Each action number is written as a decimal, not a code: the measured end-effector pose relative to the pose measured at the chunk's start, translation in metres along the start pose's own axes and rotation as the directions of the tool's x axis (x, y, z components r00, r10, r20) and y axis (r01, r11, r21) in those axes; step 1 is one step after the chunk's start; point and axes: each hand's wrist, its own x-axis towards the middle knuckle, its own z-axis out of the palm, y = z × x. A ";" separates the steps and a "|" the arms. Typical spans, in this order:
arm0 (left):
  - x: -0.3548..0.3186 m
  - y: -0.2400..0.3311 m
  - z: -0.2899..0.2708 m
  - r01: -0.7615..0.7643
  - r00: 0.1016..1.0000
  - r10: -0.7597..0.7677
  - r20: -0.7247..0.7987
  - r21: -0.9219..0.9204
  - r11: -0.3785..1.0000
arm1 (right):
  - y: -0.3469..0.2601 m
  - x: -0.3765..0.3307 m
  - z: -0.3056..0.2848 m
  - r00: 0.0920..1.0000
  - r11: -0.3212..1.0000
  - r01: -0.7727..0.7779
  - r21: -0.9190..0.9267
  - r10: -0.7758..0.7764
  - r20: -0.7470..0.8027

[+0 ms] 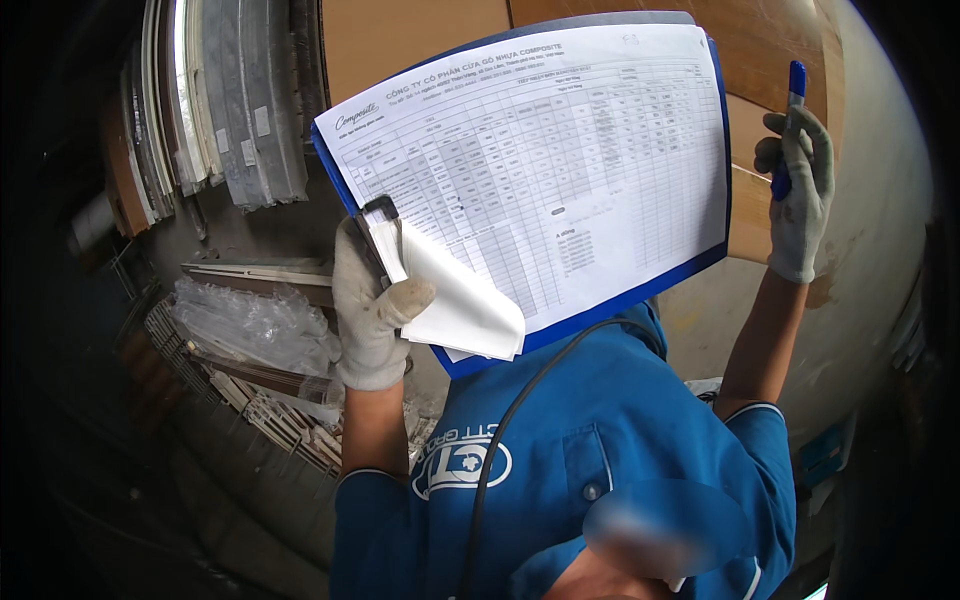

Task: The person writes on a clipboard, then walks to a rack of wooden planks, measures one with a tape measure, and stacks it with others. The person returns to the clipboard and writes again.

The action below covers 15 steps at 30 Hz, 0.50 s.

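Note:
In my gloved left hand (375,310) is a blue clipboard (650,287), gripped at its left side beside the black clip (379,208). My thumb presses on folded white paper (462,295) lying over a printed table sheet (630,130), whose left part it covers. The clipboard is tilted and spread out in front of my chest. Off to the right, apart from the board, my gloved right hand (803,190) is raised with its fingers closed around a blue pen (797,80). One end of the pen points upward; the glove hides its middle.
Long panels and strips (255,110) stand upright at the upper left. Below them lies a stack of long pieces with clear plastic wrap (245,320). Brown boards (420,35) lie beyond the clipboard. A dark cable (510,410) runs down over my blue shirt.

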 end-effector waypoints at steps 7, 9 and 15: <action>-0.001 0.005 -0.006 -0.035 0.999 0.035 0.011 -0.001 0.999 | -0.012 -0.019 0.010 0.977 0.781 -0.176 0.599 0.065 0.202; -0.001 0.004 -0.005 -0.046 0.999 0.046 0.019 -0.014 0.999 | -0.010 -0.018 0.008 0.967 0.737 -0.186 0.650 0.020 0.253; -0.001 0.003 -0.002 -0.051 0.999 0.051 -0.003 -0.019 0.999 | -0.016 -0.025 0.012 0.971 0.846 -0.014 0.533 -0.115 0.208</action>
